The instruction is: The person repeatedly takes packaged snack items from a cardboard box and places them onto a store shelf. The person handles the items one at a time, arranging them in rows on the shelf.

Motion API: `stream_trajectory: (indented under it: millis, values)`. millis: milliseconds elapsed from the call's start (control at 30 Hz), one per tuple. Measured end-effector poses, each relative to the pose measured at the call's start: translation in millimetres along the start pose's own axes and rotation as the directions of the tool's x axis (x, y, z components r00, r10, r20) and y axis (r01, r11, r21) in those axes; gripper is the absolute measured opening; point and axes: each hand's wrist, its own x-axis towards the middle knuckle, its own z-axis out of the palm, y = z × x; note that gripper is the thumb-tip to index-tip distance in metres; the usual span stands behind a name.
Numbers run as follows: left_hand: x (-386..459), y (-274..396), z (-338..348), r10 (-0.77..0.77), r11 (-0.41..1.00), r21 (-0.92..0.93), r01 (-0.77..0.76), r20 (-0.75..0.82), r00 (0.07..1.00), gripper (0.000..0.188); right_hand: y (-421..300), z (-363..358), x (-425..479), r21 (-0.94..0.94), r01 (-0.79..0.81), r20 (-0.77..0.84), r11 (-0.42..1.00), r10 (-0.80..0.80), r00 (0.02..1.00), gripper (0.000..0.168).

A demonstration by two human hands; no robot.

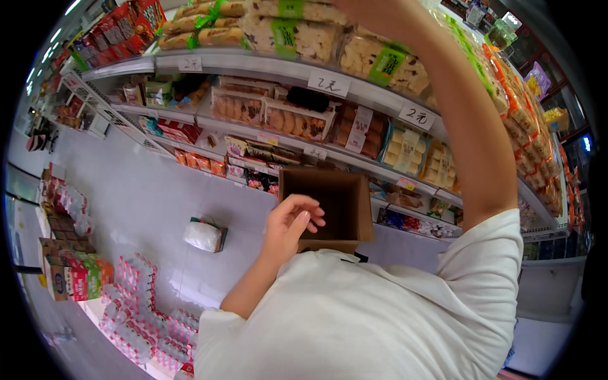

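My left hand (295,222) hovers by the left side of an open cardboard box (363,213), its fingers loosely curled and holding nothing. The part of the box's inside that shows is dark and bare. My right arm reaches up over the top shelf, and my right hand (375,14) is at the upper edge of the view, its fingers cut off. Close to it lie clear bags of pale, nut-studded pastry with green labels (384,64). Long wrapped bread rolls (221,38) lie to their left. What the right hand touches is hidden.
A shelf edge (266,64) with handwritten price cards crosses in front. Lower shelves hold boxed cookies (237,104) and trays of small cakes (403,149). On the floor at left are a plastic-wrapped pack (204,236), shrink-wrapped bottles (135,332) and stacked cartons (78,275).
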Motion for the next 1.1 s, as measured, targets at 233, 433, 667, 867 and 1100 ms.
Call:
stream_trajectory:
  millis: [233, 433, 667, 867, 1100]
  values:
    - [40.8, -150.4, -15.8, -0.270, 0.748, 0.634, 0.195, 0.023, 0.963, 0.032, -85.5, -11.3, -178.5, 0.322, 0.088, -0.189, 0.942, -0.027, 0.982, 0.028]
    - [70.9, -265.2, -19.3, -0.722, 0.175, 0.877, 0.447, -0.195, 0.664, 0.061, -125.7, 37.3, -339.5, 0.579, -0.656, 0.401, 0.484, 0.532, 0.746, 0.022]
    - [88.6, -368.6, -83.7, -0.781, -0.313, 0.863, 0.397, -0.472, 0.408, 0.058, -179.5, 52.3, -440.5, 0.454, -0.870, 0.583, 0.191, 0.675, 0.452, 0.021]
    - [86.1, -360.9, -88.5, -0.708, -0.434, 0.792, 0.429, -0.595, 0.381, 0.052, -190.8, 39.1, -467.9, 0.417, -0.909, 0.565, 0.014, 0.779, 0.271, 0.029]
    - [88.6, -348.2, -68.7, -0.714, -0.420, 0.814, 0.401, -0.569, 0.408, 0.047, -180.5, 42.3, -483.2, 0.432, -0.901, 0.548, 0.052, 0.778, 0.307, 0.030]
